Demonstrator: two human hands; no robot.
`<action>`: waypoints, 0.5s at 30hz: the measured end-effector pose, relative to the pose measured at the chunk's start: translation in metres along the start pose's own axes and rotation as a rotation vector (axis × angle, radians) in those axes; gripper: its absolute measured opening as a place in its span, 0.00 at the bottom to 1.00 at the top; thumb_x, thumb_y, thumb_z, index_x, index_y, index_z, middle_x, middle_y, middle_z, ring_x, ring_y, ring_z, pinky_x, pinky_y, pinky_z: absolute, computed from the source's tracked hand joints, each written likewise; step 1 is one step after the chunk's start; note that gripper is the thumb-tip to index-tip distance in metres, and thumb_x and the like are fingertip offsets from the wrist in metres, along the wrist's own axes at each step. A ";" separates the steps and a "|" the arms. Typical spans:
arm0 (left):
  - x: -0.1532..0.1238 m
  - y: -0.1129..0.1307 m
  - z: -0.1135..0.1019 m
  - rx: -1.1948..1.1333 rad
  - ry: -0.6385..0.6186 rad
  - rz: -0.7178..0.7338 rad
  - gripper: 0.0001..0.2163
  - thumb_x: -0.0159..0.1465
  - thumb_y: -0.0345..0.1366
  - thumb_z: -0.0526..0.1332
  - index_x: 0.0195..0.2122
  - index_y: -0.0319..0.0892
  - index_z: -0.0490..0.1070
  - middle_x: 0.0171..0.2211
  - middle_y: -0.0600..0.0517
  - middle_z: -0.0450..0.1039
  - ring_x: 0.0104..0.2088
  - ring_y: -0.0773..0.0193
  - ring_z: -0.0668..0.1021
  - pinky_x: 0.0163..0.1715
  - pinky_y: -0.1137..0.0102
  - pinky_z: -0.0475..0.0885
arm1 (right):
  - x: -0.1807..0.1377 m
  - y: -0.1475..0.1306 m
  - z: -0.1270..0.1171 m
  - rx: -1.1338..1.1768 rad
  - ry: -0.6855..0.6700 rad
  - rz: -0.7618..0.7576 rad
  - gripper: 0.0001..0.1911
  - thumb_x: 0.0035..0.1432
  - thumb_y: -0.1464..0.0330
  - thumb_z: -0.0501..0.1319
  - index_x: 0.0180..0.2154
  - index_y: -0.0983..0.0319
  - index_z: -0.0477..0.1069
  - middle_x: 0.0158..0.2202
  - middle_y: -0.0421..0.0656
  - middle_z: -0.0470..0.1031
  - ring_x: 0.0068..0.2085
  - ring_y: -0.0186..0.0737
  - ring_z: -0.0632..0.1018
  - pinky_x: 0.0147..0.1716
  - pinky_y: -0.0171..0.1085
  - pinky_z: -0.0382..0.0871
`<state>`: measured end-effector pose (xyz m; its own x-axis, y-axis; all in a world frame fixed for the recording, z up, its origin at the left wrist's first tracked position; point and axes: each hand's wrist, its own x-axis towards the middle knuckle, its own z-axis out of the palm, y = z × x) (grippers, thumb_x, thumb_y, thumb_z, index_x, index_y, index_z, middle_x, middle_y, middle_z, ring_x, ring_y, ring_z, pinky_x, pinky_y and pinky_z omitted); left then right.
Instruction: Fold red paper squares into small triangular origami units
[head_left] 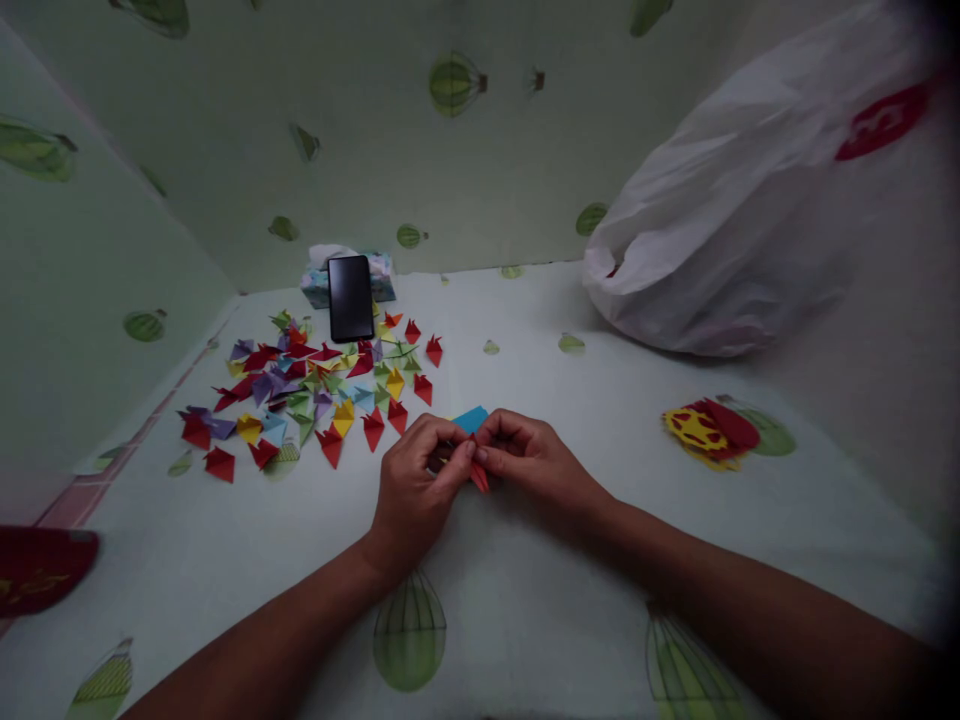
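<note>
My left hand [416,485] and my right hand [529,458] meet at the middle of the table, fingers pinched together on a small folded red paper piece [478,477] that pokes out between them. A blue paper piece [472,418] lies just behind my fingers. To the left spreads a pile of several folded paper triangles [315,390] in red, yellow, purple, green and blue.
A black phone [350,297] leans on a tissue pack [322,285] at the back. A big white plastic bag [750,210] fills the right rear. A red and yellow paper stack [709,430] lies right; a red object [37,565] sits at the left edge.
</note>
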<state>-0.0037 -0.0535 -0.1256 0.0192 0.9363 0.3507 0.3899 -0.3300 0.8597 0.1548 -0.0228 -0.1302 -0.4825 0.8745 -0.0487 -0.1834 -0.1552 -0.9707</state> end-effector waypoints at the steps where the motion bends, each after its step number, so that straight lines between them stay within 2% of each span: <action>1: 0.000 0.000 0.000 -0.023 -0.003 -0.033 0.04 0.64 0.32 0.61 0.31 0.41 0.72 0.31 0.53 0.71 0.30 0.69 0.74 0.30 0.74 0.69 | 0.000 0.000 0.000 0.002 0.009 0.001 0.14 0.53 0.62 0.68 0.27 0.61 0.65 0.23 0.36 0.72 0.26 0.32 0.71 0.29 0.34 0.62; 8: 0.001 -0.002 0.001 -0.271 -0.025 -0.315 0.07 0.63 0.39 0.63 0.39 0.42 0.71 0.30 0.54 0.72 0.27 0.69 0.73 0.28 0.73 0.68 | 0.000 0.000 -0.001 0.033 0.172 0.005 0.15 0.50 0.61 0.69 0.27 0.61 0.65 0.24 0.34 0.68 0.24 0.30 0.69 0.25 0.33 0.63; 15: 0.003 0.001 0.004 -0.327 -0.054 -0.398 0.08 0.59 0.38 0.66 0.34 0.40 0.72 0.29 0.53 0.74 0.27 0.68 0.75 0.26 0.74 0.69 | -0.001 0.004 0.001 0.004 0.154 -0.013 0.14 0.51 0.63 0.69 0.28 0.62 0.66 0.25 0.36 0.70 0.26 0.30 0.71 0.27 0.32 0.66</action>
<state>0.0003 -0.0509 -0.1249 -0.0207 0.9990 -0.0393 0.0686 0.0406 0.9968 0.1540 -0.0245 -0.1335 -0.3430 0.9366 -0.0716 -0.1929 -0.1449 -0.9705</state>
